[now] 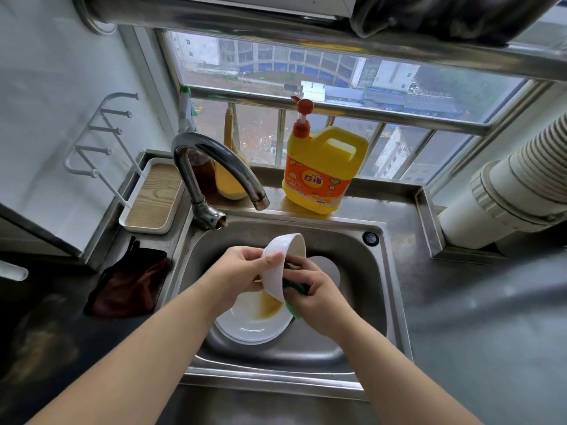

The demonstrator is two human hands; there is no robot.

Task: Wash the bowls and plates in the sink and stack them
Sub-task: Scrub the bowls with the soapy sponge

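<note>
Over the steel sink (pixel 380 289) my left hand (pixel 239 268) grips a white bowl (pixel 280 265) by its rim, tilted on its side with the opening facing right. My right hand (pixel 310 289) holds a green sponge (pixel 296 286) pressed into the bowl's inside. Under the hands, white plates (pixel 251 326) lie stacked on the sink floor; the top one carries a brown sauce stain. Another white dish (pixel 328 268) shows partly behind my right hand.
A curved chrome tap (pixel 214 167) arches over the sink's back left. A yellow detergent jug (pixel 322 167) with an orange pump stands on the sill ledge. A wood-lined white tray (pixel 153 197) and a dark cloth (pixel 129 283) sit left; grey counter (pixel 475 317) lies right.
</note>
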